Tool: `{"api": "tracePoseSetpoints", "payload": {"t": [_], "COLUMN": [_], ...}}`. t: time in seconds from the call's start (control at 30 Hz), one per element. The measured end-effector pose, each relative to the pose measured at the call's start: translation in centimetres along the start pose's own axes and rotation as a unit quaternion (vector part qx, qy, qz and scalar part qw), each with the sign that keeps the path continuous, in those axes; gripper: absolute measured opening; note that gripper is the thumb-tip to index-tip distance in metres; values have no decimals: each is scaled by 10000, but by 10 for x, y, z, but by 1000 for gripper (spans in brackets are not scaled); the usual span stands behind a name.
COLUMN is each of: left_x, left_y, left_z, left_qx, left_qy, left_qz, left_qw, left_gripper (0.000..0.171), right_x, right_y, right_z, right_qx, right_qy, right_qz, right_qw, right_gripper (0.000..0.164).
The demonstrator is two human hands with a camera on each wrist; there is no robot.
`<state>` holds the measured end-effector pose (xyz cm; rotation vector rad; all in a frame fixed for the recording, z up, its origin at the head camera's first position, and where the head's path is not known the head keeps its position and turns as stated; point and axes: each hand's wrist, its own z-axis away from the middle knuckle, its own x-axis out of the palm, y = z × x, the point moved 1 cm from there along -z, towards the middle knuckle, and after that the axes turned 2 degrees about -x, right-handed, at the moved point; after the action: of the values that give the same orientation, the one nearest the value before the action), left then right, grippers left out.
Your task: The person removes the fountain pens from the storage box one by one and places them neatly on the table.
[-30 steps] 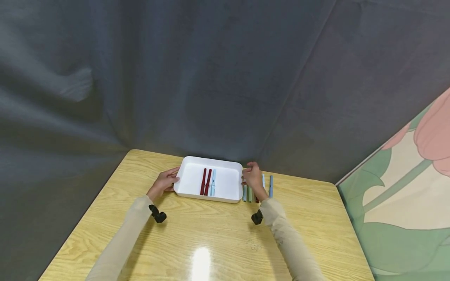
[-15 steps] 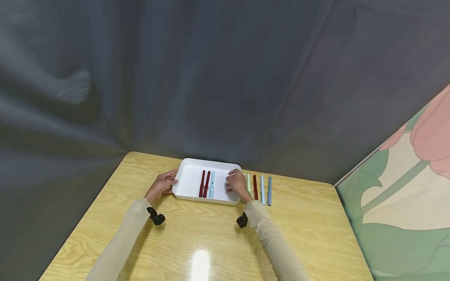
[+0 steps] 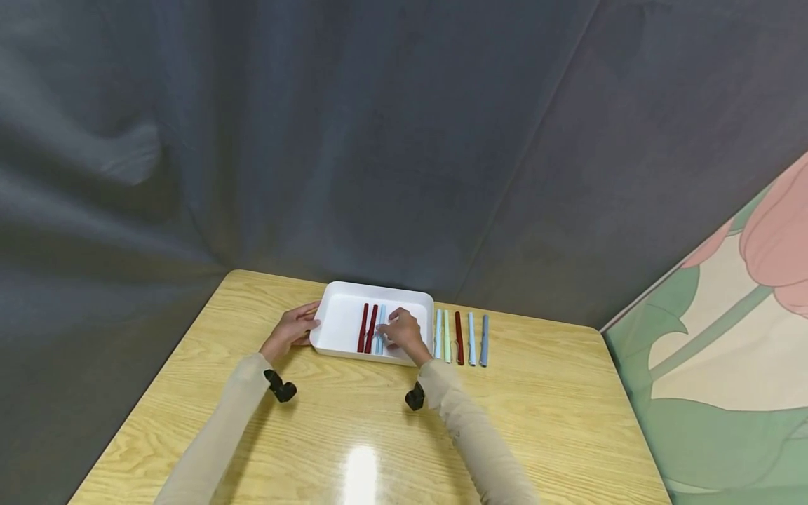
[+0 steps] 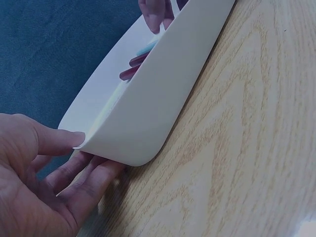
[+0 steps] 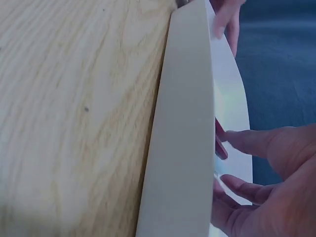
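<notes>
A white tray [image 3: 341, 319] lies at the far side of the table. My left hand [image 3: 290, 333] holds its left end; in the left wrist view the thumb [image 4: 61, 142] presses on the rim and the fingers reach beneath. Inside the tray, two dark red pens [image 3: 371, 330] and a light blue pen [image 3: 379, 345] lie side by side. Over the light blue pen is my right hand [image 3: 404, 331], thumb and fingers spread around it. The right wrist view shows the thumb [image 5: 244, 140] near a red pen's end, with the tray wall hiding some fingertips.
Right of the tray, several pens lie in a row on the table: a light blue pen [image 3: 438, 334], a light green pen [image 3: 447, 337], a dark red pen [image 3: 459, 338], another light blue pen [image 3: 471, 339] and a grey-blue pen [image 3: 484, 341]. A dark curtain [image 3: 379, 175] hangs behind.
My right hand has moved left, from the tray's right edge to the light blue pen inside, uncovering the row of pens on the table. The left hand stays on the tray.
</notes>
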<state>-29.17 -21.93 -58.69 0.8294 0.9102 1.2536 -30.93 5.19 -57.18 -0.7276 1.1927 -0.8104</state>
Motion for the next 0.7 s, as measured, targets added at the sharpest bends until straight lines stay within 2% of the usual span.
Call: {"api": "tracePoseSetpoints", "payload": {"t": [0.13, 0.27, 0.53, 0.7], "left_x": [0, 0, -2, 0], "left_y": [1, 3, 3, 2], "left_z": [1, 2, 1, 1], "left_qx": [-25, 7, 42, 31], "left_qy": [6, 7, 56, 56], "left_qz": [-20, -20, -45, -83], "left_qw": [10000, 10000, 10000, 9999], "left_gripper": [62, 62, 60, 60], "right_x": [7, 10, 10, 5], "right_y": [-2, -6, -10, -7], "right_z": [-2, 0, -1, -3], "right_qx": [88, 70, -359, -139], "right_qy": [50, 182, 416, 188], "right_qz": [627, 881, 1722, 1436], "right_qw": [9980, 9959, 9835, 9894], "right_gripper": [37, 34, 22, 24]}}
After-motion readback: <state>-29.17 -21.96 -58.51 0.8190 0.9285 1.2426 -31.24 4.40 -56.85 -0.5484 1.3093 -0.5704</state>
